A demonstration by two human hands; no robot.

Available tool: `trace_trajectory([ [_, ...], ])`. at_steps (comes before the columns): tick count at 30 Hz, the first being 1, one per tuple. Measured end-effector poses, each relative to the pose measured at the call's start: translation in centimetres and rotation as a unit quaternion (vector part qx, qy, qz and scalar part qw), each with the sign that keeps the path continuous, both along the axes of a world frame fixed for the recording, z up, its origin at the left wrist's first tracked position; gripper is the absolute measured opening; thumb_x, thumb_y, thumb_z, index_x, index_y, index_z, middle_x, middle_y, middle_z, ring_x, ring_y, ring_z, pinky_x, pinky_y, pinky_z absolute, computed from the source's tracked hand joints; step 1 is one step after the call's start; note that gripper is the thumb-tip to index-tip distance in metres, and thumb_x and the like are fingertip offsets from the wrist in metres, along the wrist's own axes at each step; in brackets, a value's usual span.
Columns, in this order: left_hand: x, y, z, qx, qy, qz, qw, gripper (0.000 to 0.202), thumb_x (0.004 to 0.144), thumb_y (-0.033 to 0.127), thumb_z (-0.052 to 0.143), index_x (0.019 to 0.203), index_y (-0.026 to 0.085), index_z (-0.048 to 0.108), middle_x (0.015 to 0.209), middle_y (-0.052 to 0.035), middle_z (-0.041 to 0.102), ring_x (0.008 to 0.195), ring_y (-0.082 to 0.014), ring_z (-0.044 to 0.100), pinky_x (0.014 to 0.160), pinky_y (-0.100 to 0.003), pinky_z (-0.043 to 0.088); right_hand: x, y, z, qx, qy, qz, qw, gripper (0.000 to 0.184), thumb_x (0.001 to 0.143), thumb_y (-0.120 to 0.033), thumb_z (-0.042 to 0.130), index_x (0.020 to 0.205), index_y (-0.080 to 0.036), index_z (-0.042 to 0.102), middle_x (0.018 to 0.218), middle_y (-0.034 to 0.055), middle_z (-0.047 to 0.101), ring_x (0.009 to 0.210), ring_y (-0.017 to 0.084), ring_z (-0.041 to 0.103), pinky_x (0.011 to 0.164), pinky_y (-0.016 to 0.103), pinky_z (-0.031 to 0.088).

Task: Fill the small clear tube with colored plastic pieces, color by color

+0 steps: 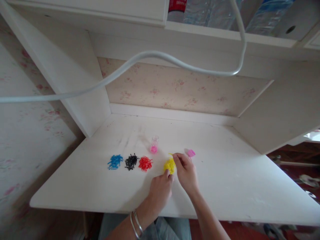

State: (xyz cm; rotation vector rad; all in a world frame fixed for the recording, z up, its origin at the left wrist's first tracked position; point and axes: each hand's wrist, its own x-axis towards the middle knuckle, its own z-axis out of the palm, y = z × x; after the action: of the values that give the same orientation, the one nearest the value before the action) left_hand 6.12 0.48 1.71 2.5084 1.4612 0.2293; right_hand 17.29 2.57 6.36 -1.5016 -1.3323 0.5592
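Observation:
A small heap of yellow rubber bands (169, 164) lies on the white desk between my hands. At the heap's upper edge my right hand (186, 171) pinches a thin yellow rubber band (171, 154) between thumb and fingertips. My left hand (161, 186) is curled at the near side of the heap, its fingertips against the yellow bands; what it grips, if anything, is hidden. To the left, in a row, are heaps of red bands (145, 163), black bands (131, 162) and blue bands (115, 162). Behind my right hand is a pink cap-like piece (191, 153).
A small clear container (155, 139) with a pink part (153, 149) lies behind the heaps on the white desk (225, 186). Side panels and a shelf enclose the desk. A white cable (155, 55) crosses overhead. Plastic bottles (210, 13) sit on the shelf.

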Motion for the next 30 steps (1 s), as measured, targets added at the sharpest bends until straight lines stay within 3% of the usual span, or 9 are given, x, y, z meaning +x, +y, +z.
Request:
trace_trajectory([
  [3, -0.2, -0.4, 0.3, -0.015, -0.045, 0.005, 0.999, 0.025, 0.094, 0.022, 0.034, 0.101, 0.024, 0.058, 0.098, -0.0039, 0.061, 0.076, -0.0144, 0.064, 0.063, -0.024, 0.046, -1.4, 2.8, 2.2, 0.036, -0.072, 0.015, 0.997, 0.031, 0.089, -0.04, 0.045, 0.084, -0.02, 0.067, 0.079, 0.0033, 0.066, 0.065, 0.013, 0.057, 0.06, 0.024, 0.043],
  [7, -1.2, -0.6, 0.5, -0.044, -0.179, 0.052, 0.981, 0.027, 0.095, 0.027, 0.034, 0.096, 0.024, 0.061, 0.096, -0.0024, 0.06, 0.079, -0.0129, 0.062, 0.067, -0.023, 0.045, -2.5, 5.8, 3.3, 0.062, -0.18, 0.05, 0.98, 0.032, 0.091, -0.036, 0.04, 0.086, -0.021, 0.067, 0.078, 0.0032, 0.065, 0.068, 0.013, 0.057, 0.065, 0.024, 0.042],
  [9, -1.9, -0.4, 0.4, -0.075, -0.283, 0.076, 0.953, 0.026, 0.094, 0.028, 0.036, 0.092, 0.022, 0.062, 0.092, -0.0025, 0.06, 0.079, -0.0131, 0.06, 0.07, -0.023, 0.045, -2.7, 6.7, 3.4, 0.054, -0.222, 0.057, 0.972, 0.032, 0.092, -0.035, 0.039, 0.088, -0.021, 0.068, 0.079, 0.0034, 0.065, 0.071, 0.014, 0.058, 0.068, 0.024, 0.042],
  [13, -3.6, 0.3, -0.1, -0.154, -0.445, 0.153, 0.869, 0.027, 0.09, 0.038, 0.043, 0.087, 0.018, 0.061, 0.083, -0.0023, 0.06, 0.075, -0.0142, 0.055, 0.069, -0.025, 0.044, -3.0, 7.5, 3.4, 0.036, -0.271, 0.056, 0.96, 0.031, 0.092, -0.033, 0.039, 0.093, -0.023, 0.068, 0.084, 0.0036, 0.065, 0.073, 0.014, 0.059, 0.07, 0.024, 0.041],
  [16, -4.9, 0.5, -0.6, -0.197, -0.509, 0.19, 0.816, 0.03, 0.087, 0.044, 0.046, 0.088, 0.016, 0.059, 0.082, -0.0015, 0.059, 0.069, -0.0127, 0.052, 0.064, -0.024, 0.042, -3.3, 7.8, 3.6, 0.031, -0.292, 0.059, 0.954, 0.03, 0.092, -0.032, 0.04, 0.093, -0.024, 0.068, 0.085, 0.0035, 0.065, 0.075, 0.014, 0.059, 0.071, 0.024, 0.041],
  [19, -5.7, 0.2, -1.2, -0.24, -0.538, 0.205, 0.781, 0.034, 0.084, 0.049, 0.049, 0.09, 0.016, 0.057, 0.07, 0.0023, 0.053, 0.053, -0.0081, 0.042, 0.05, -0.02, 0.034, -3.5, 7.9, 3.7, 0.026, -0.301, 0.07, 0.951, 0.029, 0.093, -0.031, 0.04, 0.092, -0.024, 0.069, 0.083, 0.0028, 0.065, 0.076, 0.014, 0.059, 0.072, 0.023, 0.041],
  [24, -6.1, -0.4, -2.1, -0.268, -0.554, 0.203, 0.761, 0.037, 0.084, 0.053, 0.049, 0.093, 0.017, 0.056, 0.057, 0.0076, 0.038, 0.045, -0.006, 0.029, 0.043, -0.019, 0.023, -3.3, 8.0, 3.1, 0.032, -0.275, 0.053, 0.959, 0.031, 0.09, -0.039, 0.046, 0.112, -0.025, 0.062, 0.1, 0.0046, 0.064, 0.092, 0.017, 0.059, 0.081, 0.028, 0.044],
  [27, -6.0, -0.4, -2.3, -0.268, -0.561, 0.197, 0.758, 0.039, 0.083, 0.055, 0.05, 0.092, 0.017, 0.056, 0.055, 0.0084, 0.034, 0.045, -0.0061, 0.028, 0.043, -0.019, 0.021, -3.3, 8.3, 2.2, 0.01, -0.258, 0.084, 0.962, 0.058, 0.079, -0.043, 0.061, 0.131, -0.023, 0.047, 0.118, 0.0068, 0.06, 0.112, 0.021, 0.053, 0.093, 0.035, 0.041],
  [30, -5.9, -0.2, -2.4, -0.265, -0.566, 0.187, 0.758, 0.042, 0.082, 0.058, 0.05, 0.091, 0.017, 0.056, 0.054, 0.0087, 0.03, 0.045, -0.0063, 0.026, 0.042, -0.02, 0.019, -3.5, 8.7, 1.1, -0.038, -0.23, 0.099, 0.967, 0.066, 0.075, -0.04, 0.065, 0.134, -0.023, 0.042, 0.117, 0.0066, 0.061, 0.11, 0.022, 0.055, 0.093, 0.036, 0.041],
])
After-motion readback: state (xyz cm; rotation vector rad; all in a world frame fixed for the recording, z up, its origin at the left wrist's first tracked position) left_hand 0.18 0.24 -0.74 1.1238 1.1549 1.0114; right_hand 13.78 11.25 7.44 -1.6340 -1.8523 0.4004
